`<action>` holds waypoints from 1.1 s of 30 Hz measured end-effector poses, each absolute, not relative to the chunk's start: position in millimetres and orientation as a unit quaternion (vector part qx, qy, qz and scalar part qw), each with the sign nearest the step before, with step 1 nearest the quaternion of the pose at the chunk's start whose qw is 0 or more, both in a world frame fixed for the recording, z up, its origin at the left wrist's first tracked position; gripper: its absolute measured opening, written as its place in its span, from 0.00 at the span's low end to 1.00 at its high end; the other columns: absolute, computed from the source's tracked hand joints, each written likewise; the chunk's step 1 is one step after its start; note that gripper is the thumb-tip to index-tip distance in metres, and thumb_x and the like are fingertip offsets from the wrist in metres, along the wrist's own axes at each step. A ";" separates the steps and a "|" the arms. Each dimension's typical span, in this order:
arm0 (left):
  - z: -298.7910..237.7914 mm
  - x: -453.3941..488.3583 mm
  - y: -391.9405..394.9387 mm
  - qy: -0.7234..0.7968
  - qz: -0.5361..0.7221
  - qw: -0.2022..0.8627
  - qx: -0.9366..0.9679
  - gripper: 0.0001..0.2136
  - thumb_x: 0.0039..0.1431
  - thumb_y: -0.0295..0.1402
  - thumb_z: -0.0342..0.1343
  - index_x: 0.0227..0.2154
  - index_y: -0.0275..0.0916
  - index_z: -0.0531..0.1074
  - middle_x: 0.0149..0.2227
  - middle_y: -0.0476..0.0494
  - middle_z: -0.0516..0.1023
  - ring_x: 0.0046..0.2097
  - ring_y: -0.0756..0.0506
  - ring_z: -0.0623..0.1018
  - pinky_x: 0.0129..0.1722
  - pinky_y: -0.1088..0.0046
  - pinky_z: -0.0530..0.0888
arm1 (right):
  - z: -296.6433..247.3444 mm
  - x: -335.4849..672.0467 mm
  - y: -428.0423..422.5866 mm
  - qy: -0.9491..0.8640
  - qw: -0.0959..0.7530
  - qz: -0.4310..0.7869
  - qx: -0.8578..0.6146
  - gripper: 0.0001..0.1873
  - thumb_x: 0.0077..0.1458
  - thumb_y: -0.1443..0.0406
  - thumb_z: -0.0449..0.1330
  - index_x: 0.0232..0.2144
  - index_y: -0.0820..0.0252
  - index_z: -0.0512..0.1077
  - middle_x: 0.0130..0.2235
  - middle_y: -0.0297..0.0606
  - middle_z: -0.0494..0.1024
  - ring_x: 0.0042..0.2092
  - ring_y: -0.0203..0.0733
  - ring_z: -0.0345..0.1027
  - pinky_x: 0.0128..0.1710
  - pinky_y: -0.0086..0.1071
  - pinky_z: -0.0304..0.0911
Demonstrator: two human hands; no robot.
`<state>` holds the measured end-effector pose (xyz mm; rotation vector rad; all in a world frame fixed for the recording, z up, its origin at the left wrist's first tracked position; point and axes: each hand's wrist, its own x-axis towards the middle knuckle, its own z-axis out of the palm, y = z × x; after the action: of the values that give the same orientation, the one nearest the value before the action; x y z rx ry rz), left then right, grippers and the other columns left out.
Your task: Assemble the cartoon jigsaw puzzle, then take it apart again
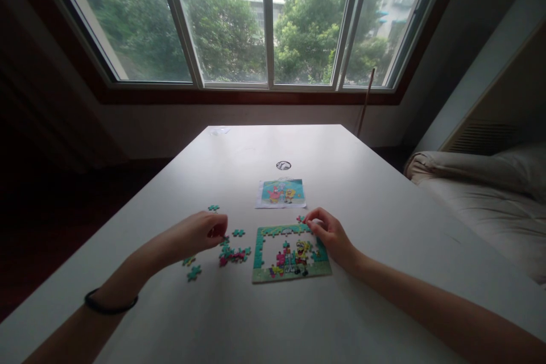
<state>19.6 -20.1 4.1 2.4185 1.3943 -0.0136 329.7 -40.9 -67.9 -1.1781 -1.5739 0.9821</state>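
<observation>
1. Daylight from a wide, metal-framed glass window (269, 23) falls across a smooth white tabletop (324, 151); its glare might make pale gaps hard to judge.
2. On the near part lies a rectangular, teal-bordered jigsaw board (269, 253), partly filled, its largest gap left of centre. A brushing wrist could nudge it and lift unpressed pieces.
3. At its far right corner, the right hand (331, 234) has thumb and fingertips drawn together on a small pink-and-teal jigsaw piece (301, 219). I'd worry about a slip, since so little is gripped.
4. Left of the board, the left hand (210, 227) hangs with fingers curled together; I can't tell whether they hold anything. Beside it sits a jumbled heap of teal and pink jigsaw pieces (234, 256). Sweeping through could scatter or flip some.
5. Nearer left, a single teal knobbed jigsaw piece (194, 273) seems easily overlooked or knocked by the forearm.
</observation>
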 end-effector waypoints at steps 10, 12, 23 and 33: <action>-30.6 92.7 -35.5 0.464 0.248 0.549 0.650 0.14 0.48 0.43 0.55 0.26 0.35 0.66 0.24 0.48 0.74 0.25 0.51 0.73 0.20 0.80 0.62 | -51.3 325.7 -53.2 -0.735 0.418 0.274 -0.458 0.03 0.52 0.67 0.54 0.28 0.60 0.66 0.29 0.35 0.69 0.34 0.38 0.63 0.33 0.29 0.59; -35.8 98.9 -39.1 0.472 0.260 0.562 0.628 0.15 0.48 0.44 0.55 0.25 0.34 0.67 0.24 0.47 0.75 0.24 0.51 0.73 0.19 0.81 0.61 | -47.4 323.6 -56.5 -0.754 0.409 0.256 -0.447 0.02 0.51 0.68 0.54 0.28 0.61 0.66 0.29 0.35 0.69 0.34 0.38 0.62 0.34 0.30 0.59; -29.8 121.9 -67.4 0.428 0.296 0.595 0.612 0.13 0.48 0.40 0.57 0.25 0.32 0.72 0.25 0.45 0.76 0.24 0.50 0.73 0.26 0.76 0.68 | -31.7 315.9 -67.3 -0.785 0.349 0.312 -0.407 0.08 0.50 0.64 0.59 0.23 0.62 0.71 0.26 0.34 0.69 0.32 0.36 0.63 0.34 0.30 0.57; -25.9 124.8 -83.3 0.470 0.192 0.442 0.740 0.14 0.55 0.37 0.49 0.23 0.34 0.73 0.21 0.47 0.75 0.23 0.51 0.71 0.23 0.79 0.65 | -31.3 319.4 -64.3 -0.764 0.355 0.344 -0.415 0.09 0.49 0.62 0.60 0.22 0.62 0.71 0.26 0.34 0.70 0.31 0.35 0.63 0.32 0.28 0.58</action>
<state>124.8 -83.3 -25.9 1.8353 1.1665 0.4764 319.4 -64.3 -31.3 -1.0719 -1.9730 0.8888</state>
